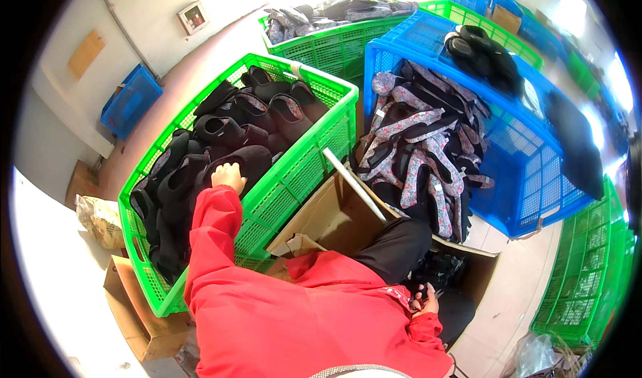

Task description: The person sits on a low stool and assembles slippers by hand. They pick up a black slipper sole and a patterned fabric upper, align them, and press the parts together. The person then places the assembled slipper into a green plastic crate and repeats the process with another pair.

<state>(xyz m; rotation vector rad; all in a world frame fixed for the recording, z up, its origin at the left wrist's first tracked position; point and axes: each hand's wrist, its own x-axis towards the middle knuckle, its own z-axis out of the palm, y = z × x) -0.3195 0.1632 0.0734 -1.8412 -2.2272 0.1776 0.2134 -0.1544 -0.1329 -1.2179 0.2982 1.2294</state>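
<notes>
My left hand [229, 176] reaches over the near side of a green plastic crate [304, 152]. Its fingers are closed on a black slip-on shoe [249, 158] at the edge of the heap. Around it lie several similar black shoes [219, 129], some with flowery lining showing. Low by my lap, my right hand [425, 302] has curled fingers; whatever they hold is too dark to make out. Beside that hand, dark glossy material [438, 271] sits in an open cardboard box [487, 271].
A tipped blue crate [528, 177] stands ahead right, with flower-patterned black shoe pieces [428, 137] spilling from its opening. Black shoes [485, 53] rest on top. Another green crate [334, 50] stands behind. A white bar [354, 184] leans over a carton. Green crates [582, 271] are at far right.
</notes>
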